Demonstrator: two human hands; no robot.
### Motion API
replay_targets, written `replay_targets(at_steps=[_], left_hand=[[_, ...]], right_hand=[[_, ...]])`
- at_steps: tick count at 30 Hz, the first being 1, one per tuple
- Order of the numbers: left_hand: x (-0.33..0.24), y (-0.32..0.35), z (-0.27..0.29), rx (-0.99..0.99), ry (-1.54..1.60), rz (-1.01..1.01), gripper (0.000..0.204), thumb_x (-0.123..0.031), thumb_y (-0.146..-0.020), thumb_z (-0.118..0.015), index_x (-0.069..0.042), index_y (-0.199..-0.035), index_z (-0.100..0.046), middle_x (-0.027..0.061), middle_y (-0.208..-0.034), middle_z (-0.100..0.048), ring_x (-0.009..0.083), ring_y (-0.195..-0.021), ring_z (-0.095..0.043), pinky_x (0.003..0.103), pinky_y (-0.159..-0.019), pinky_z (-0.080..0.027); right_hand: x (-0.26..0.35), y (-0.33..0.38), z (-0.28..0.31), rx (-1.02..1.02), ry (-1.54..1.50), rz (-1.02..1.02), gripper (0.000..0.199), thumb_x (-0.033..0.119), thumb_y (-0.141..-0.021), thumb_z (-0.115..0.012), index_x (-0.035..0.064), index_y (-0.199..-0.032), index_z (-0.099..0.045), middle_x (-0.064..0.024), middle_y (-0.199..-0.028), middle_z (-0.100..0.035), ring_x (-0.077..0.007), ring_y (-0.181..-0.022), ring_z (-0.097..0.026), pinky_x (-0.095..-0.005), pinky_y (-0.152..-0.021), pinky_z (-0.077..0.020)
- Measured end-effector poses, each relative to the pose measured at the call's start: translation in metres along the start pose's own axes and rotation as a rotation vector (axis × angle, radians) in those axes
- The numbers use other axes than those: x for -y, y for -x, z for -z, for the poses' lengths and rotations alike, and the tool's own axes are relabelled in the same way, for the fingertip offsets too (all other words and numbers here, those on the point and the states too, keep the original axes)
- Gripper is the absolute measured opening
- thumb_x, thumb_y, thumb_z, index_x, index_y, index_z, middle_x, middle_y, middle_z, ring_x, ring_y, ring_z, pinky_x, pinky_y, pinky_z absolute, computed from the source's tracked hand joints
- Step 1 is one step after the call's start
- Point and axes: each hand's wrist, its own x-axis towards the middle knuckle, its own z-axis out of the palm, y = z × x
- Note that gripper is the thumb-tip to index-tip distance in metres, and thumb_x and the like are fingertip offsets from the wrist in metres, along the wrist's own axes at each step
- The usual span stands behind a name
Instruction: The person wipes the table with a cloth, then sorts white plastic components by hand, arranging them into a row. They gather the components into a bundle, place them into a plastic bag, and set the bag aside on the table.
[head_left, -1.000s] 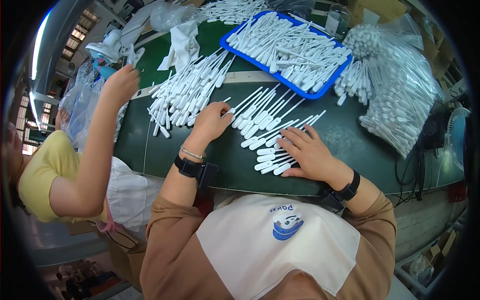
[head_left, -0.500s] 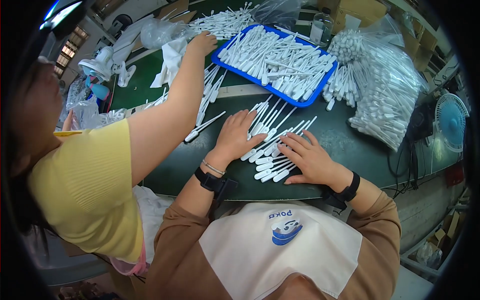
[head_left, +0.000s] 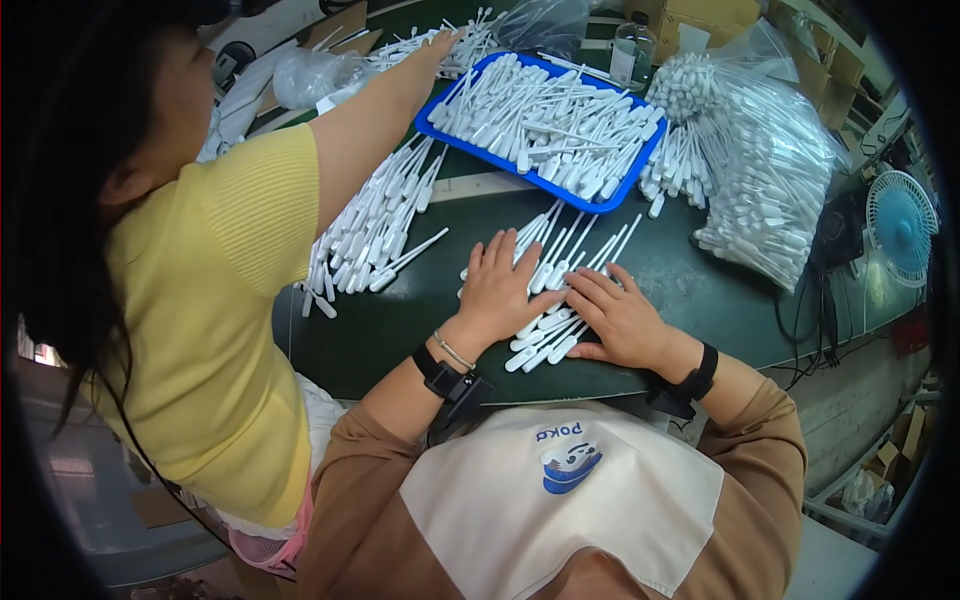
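My left hand (head_left: 498, 288) lies flat, fingers spread, on a row of white plastic droppers (head_left: 566, 262) spread on the dark green table (head_left: 690, 290). My right hand (head_left: 622, 318) rests palm down on the same row, just right of the left hand, its fingers pressing the droppers' near ends. Neither hand is closed around anything. Both wrists wear black bands.
A blue tray (head_left: 545, 118) full of droppers sits beyond my hands. A loose dropper pile (head_left: 375, 228) lies to the left, clear bags of droppers (head_left: 770, 170) to the right. A co-worker in a yellow top (head_left: 220, 300) leans in from the left, one hand (head_left: 435, 45) reaching past the tray. A small fan (head_left: 900, 225) stands far right.
The co-worker has leaned far into view and stretched an arm toward the far side of the tray. My hands have drawn closer together on the dropper row.
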Motion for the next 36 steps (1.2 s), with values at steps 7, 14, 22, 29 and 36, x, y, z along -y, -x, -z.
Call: replay_targets(at_steps=[7, 14, 22, 29, 36], left_hand=[[-0.006, -0.006, -0.006, -0.013, 0.001, -0.037, 0.066, -0.05, -0.085, -0.063, -0.002, -0.128, -0.054, 0.0295, -0.136, -0.046, 0.0427, -0.128, -0.043, 0.055, -0.105, -0.03], [-0.009, -0.001, -0.008, -0.057, 0.033, -0.077, 0.062, -0.05, -0.085, -0.063, -0.002, -0.124, -0.057, 0.0271, -0.132, -0.05, 0.0406, -0.124, -0.046, 0.053, -0.103, -0.032], [-0.011, -0.009, -0.014, -0.004, 0.106, -0.164, 0.062, -0.047, -0.085, -0.064, -0.003, -0.127, -0.055, 0.0249, -0.132, -0.051, 0.0382, -0.126, -0.045, 0.049, -0.105, -0.032], [-0.025, -0.036, 0.019, 0.328, 0.31, -0.083, 0.094, -0.051, -0.075, -0.074, -0.001, -0.145, -0.035, 0.0269, -0.143, -0.041, 0.0406, -0.133, -0.039, 0.053, -0.111, -0.026], [-0.062, -0.036, 0.022, 0.494, -0.044, 0.091, 0.123, -0.061, -0.063, -0.078, -0.002, -0.152, -0.019, 0.0273, -0.15, -0.031, 0.0413, -0.143, -0.025, 0.06, -0.114, -0.014]], right_hand=[[0.009, 0.01, -0.001, -0.044, 0.02, -0.106, 0.077, 0.058, -0.08, -0.063, 0.0031, -0.132, -0.05, -0.0153, -0.139, -0.049, -0.0318, -0.131, -0.043, -0.0547, -0.109, -0.0288], [0.011, 0.008, -0.003, -0.06, 0.001, -0.084, 0.076, 0.057, -0.081, -0.062, 0.003, -0.132, -0.049, -0.0157, -0.139, -0.048, -0.0334, -0.13, -0.044, -0.056, -0.107, -0.0294], [0.012, 0.019, -0.002, -0.085, -0.009, -0.15, 0.074, 0.057, -0.079, -0.064, 0.0039, -0.129, -0.051, -0.0146, -0.136, -0.05, -0.0319, -0.129, -0.045, -0.0535, -0.107, -0.0309], [0.009, 0.02, -0.006, -0.125, -0.01, -0.219, 0.074, 0.055, -0.077, -0.067, 0.0046, -0.128, -0.052, -0.0144, -0.136, -0.05, -0.0318, -0.129, -0.045, -0.0524, -0.107, -0.0308], [0.0, 0.029, -0.001, -0.172, -0.025, -0.217, 0.075, 0.051, -0.074, -0.072, 0.0047, -0.129, -0.051, -0.0147, -0.137, -0.049, -0.0329, -0.129, -0.044, -0.0523, -0.109, -0.0297]])
